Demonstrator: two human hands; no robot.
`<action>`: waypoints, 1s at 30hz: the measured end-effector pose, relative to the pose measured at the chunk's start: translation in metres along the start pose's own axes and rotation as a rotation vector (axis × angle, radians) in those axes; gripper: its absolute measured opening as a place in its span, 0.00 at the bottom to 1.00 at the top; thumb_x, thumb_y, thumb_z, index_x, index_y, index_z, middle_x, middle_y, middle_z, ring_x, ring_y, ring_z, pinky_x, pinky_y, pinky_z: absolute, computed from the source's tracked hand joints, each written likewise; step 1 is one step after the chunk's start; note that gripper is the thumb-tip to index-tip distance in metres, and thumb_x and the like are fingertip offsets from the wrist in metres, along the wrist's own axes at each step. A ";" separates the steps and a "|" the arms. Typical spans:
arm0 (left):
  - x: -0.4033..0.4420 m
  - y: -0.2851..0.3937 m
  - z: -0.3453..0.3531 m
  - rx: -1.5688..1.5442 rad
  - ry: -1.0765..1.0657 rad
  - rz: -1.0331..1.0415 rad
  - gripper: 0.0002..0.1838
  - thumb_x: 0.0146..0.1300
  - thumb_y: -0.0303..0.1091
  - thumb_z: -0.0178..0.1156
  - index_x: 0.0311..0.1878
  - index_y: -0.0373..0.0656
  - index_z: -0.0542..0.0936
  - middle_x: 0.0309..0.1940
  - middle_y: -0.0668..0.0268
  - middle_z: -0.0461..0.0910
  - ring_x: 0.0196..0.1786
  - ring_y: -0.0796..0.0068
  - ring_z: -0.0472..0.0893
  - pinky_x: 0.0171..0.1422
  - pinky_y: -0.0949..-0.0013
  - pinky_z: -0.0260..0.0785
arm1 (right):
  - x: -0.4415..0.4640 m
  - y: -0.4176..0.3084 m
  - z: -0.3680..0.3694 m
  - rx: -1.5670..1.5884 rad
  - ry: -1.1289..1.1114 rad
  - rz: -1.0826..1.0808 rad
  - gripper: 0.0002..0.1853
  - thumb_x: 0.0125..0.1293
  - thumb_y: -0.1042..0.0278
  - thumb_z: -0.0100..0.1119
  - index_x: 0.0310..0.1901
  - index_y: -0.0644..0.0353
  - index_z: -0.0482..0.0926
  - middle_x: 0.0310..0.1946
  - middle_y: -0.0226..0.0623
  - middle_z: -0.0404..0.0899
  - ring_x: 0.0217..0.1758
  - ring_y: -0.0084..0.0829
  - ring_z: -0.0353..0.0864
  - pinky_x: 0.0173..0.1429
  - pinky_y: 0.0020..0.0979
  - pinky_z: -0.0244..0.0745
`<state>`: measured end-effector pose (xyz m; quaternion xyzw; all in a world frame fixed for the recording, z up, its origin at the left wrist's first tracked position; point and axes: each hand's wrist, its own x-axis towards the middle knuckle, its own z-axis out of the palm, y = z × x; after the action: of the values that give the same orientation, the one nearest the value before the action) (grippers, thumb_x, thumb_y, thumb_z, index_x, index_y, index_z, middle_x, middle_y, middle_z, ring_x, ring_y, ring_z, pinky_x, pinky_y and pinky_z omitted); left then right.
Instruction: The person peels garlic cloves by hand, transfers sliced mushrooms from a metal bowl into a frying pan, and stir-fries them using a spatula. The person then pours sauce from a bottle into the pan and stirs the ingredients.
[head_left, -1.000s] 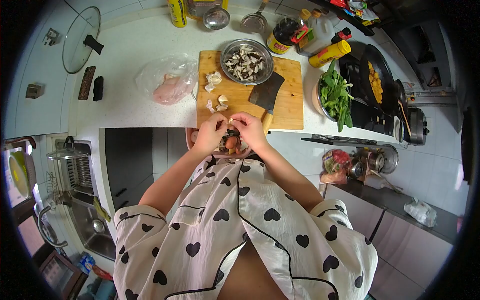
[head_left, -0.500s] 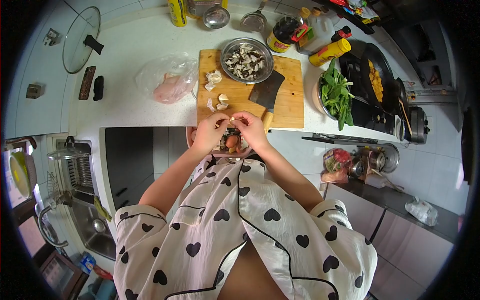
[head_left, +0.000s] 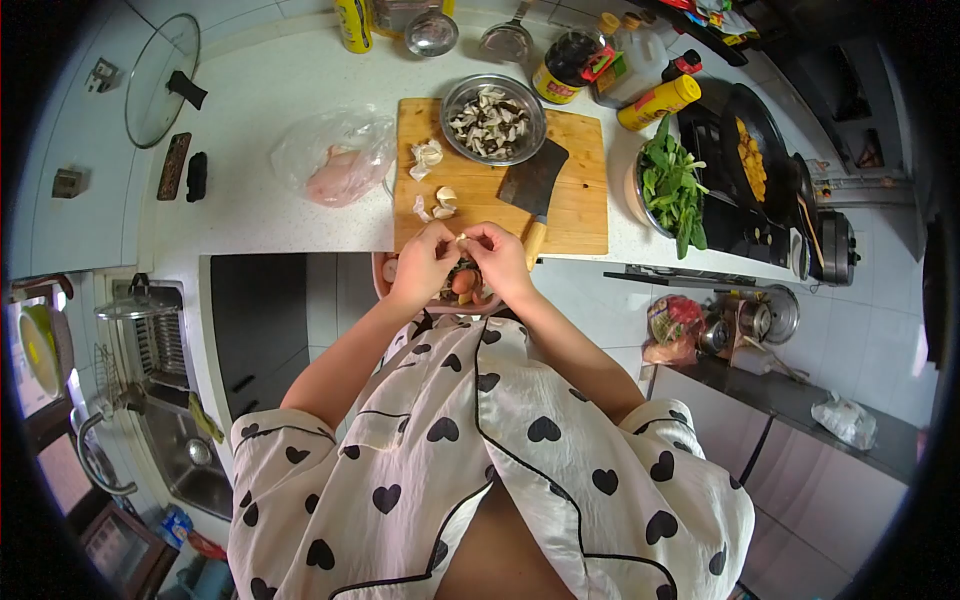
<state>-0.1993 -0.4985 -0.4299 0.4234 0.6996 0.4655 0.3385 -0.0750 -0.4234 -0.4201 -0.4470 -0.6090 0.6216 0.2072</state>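
We pinch a small, pale garlic clove (head_left: 461, 238) between the fingertips of our left hand (head_left: 425, 262) and right hand (head_left: 500, 260), both closed on it; our fingers hide much of its shape. It is at the near edge of the wooden board (head_left: 588, 205), above a pink plastic bin (head_left: 380, 280) holding mixed scraps, among them a smooth, rounded, reddish-brown piece. On the board's smooth yellow grain, near our left hand, lie curved, creamy loose cloves (head_left: 445, 203) and, farther off, a papery garlic bulb (head_left: 425, 157). The cleaver (head_left: 535, 180), with its broad dark blade, points its wooden handle towards our right hand. Beyond, a shiny round metal bowl (head_left: 541, 130) holds mushroom pieces (head_left: 490, 123), white and dark. Left of the board, a crinkled clear bag (head_left: 368, 132) wraps smooth pink meat (head_left: 338, 182); to the right stand glossy leafy greens (head_left: 673, 185).
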 end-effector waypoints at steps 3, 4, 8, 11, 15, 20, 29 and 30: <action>-0.001 -0.004 -0.006 0.104 -0.040 -0.004 0.07 0.53 0.27 0.60 0.32 0.36 0.73 0.26 0.61 0.76 0.28 0.72 0.76 0.33 0.70 0.67 | 0.002 0.000 -0.004 0.281 -0.056 0.135 0.08 0.62 0.72 0.58 0.41 0.66 0.78 0.31 0.32 0.80 0.31 0.22 0.78 0.34 0.23 0.72; -0.001 -0.005 -0.008 0.149 -0.053 0.001 0.07 0.53 0.27 0.60 0.32 0.36 0.73 0.26 0.60 0.76 0.28 0.71 0.76 0.34 0.69 0.67 | 0.001 -0.005 -0.005 0.378 -0.071 0.197 0.09 0.63 0.72 0.57 0.42 0.67 0.78 0.32 0.31 0.80 0.32 0.21 0.78 0.35 0.23 0.73; -0.001 0.000 -0.016 0.236 -0.074 -0.013 0.06 0.55 0.28 0.60 0.34 0.36 0.75 0.30 0.58 0.77 0.31 0.68 0.78 0.35 0.68 0.68 | 0.000 -0.011 -0.007 0.355 -0.094 0.217 0.10 0.63 0.73 0.56 0.44 0.66 0.78 0.35 0.32 0.80 0.34 0.21 0.78 0.39 0.22 0.74; 0.002 0.002 -0.013 0.102 -0.036 0.045 0.06 0.58 0.27 0.59 0.37 0.35 0.77 0.31 0.59 0.79 0.32 0.69 0.78 0.37 0.69 0.68 | 0.002 -0.001 -0.003 0.175 -0.063 0.059 0.09 0.62 0.74 0.56 0.44 0.66 0.79 0.35 0.34 0.80 0.36 0.24 0.79 0.42 0.24 0.74; 0.007 -0.002 -0.007 -0.100 -0.020 0.016 0.07 0.61 0.28 0.58 0.39 0.34 0.79 0.31 0.63 0.80 0.33 0.76 0.77 0.39 0.73 0.68 | 0.003 0.004 -0.003 -0.083 0.010 -0.156 0.09 0.60 0.77 0.56 0.42 0.65 0.79 0.35 0.39 0.79 0.39 0.30 0.80 0.44 0.26 0.73; 0.010 0.001 -0.010 -0.146 -0.097 -0.080 0.08 0.62 0.28 0.58 0.40 0.34 0.79 0.30 0.66 0.80 0.32 0.81 0.76 0.38 0.77 0.68 | 0.003 -0.006 -0.004 -0.205 0.041 -0.245 0.09 0.58 0.78 0.56 0.41 0.65 0.80 0.37 0.42 0.79 0.40 0.37 0.80 0.45 0.28 0.73; 0.017 -0.013 -0.009 -0.239 -0.195 -0.138 0.07 0.58 0.28 0.58 0.37 0.34 0.79 0.28 0.62 0.81 0.30 0.79 0.78 0.37 0.75 0.70 | 0.006 -0.010 -0.010 -0.292 -0.004 -0.282 0.09 0.58 0.78 0.56 0.40 0.63 0.81 0.37 0.43 0.81 0.41 0.39 0.80 0.46 0.30 0.73; 0.017 -0.012 -0.009 -0.194 -0.202 -0.117 0.07 0.60 0.28 0.57 0.37 0.33 0.78 0.28 0.64 0.81 0.31 0.80 0.78 0.37 0.75 0.70 | 0.006 -0.009 -0.010 -0.295 0.003 -0.288 0.09 0.58 0.78 0.55 0.40 0.64 0.81 0.37 0.43 0.81 0.41 0.39 0.80 0.46 0.30 0.73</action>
<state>-0.2170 -0.4888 -0.4391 0.3920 0.6372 0.4654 0.4729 -0.0729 -0.4113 -0.4121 -0.3817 -0.7507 0.4891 0.2271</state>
